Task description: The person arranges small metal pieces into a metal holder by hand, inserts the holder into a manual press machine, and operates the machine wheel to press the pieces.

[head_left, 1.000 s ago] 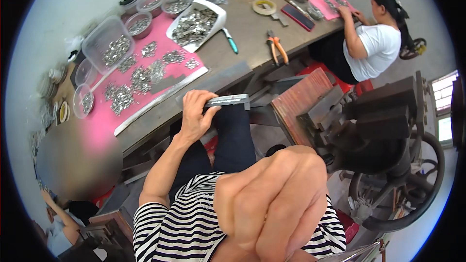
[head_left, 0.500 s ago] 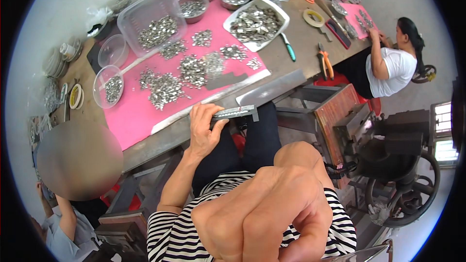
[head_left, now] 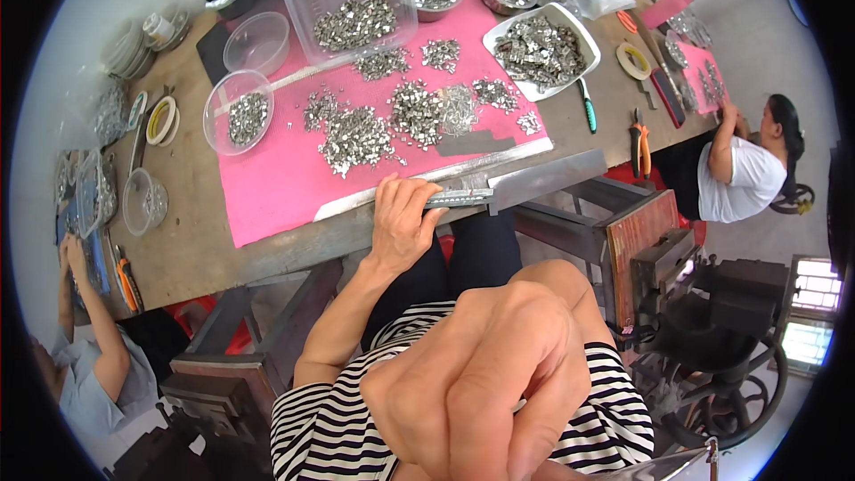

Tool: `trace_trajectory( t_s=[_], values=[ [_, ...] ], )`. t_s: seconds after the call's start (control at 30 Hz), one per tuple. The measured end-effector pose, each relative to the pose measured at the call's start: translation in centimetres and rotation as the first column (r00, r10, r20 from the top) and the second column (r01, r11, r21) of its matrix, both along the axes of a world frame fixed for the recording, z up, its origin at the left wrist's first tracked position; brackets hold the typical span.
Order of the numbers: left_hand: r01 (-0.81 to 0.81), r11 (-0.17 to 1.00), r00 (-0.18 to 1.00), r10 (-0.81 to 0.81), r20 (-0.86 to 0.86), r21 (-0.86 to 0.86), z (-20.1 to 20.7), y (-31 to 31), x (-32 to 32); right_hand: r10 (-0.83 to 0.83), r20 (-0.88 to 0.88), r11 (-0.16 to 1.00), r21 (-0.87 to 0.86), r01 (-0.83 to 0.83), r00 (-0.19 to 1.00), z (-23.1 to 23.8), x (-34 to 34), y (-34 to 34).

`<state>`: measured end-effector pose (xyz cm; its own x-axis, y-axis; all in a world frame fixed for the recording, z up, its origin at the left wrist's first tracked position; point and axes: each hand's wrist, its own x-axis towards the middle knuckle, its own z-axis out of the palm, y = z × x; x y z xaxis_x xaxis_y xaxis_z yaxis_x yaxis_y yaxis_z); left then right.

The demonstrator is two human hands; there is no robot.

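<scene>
My left hand is closed around one end of a narrow grey metal bar. A row of small bright marks runs along the bar, and a short crosspiece stands at its right end. The bar lies level at the table's near edge, beside a flat grey metal plate. Close to the camera, my right hand is raised with its fingers curled and pressed together. What its fingertips hold, if anything, is hidden. Piles of small silver metal pieces lie on a pink sheet beyond my left hand.
Clear tubs and a white tray hold more metal pieces. Orange-handled pliers, a green-handled tool and a tape roll lie to the right. Co-workers sit on both sides. A machine with a handwheel stands at lower right.
The view has shifted, so the table sits further right and more of its left end shows. My left hand has brought the bar to the table edge by the plate. My right hand stays curled.
</scene>
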<state>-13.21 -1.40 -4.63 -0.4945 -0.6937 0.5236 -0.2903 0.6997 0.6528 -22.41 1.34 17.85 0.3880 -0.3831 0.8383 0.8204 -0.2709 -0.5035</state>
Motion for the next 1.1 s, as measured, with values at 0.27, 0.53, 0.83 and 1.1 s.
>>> trace_trajectory(
  t_s=[0.27,0.53,0.83,1.1],
  values=[
    [-0.061,0.995,0.996,0.066,0.055,-0.081,0.0,0.0,-0.3,0.044,0.099,0.902,0.424,-0.083,0.994,1.9,-1.5,5.3],
    [-0.083,0.988,0.995,0.09,0.049,-0.129,-0.6,0.1,0.0,-0.391,-0.272,0.83,0.309,0.464,0.88,-3.5,-3.9,8.1],
    [-0.067,0.994,0.996,0.072,0.058,-0.085,0.2,0.1,-0.4,-0.673,-0.642,0.098,-0.569,0.816,-0.367,-17.6,-11.6,5.7],
    [-0.124,0.992,0.988,0.123,0.089,-0.001,0.9,-0.2,-0.4,-0.777,-0.534,0.048,-0.577,0.816,-0.332,-20.8,-12.0,3.8]
  ],
)
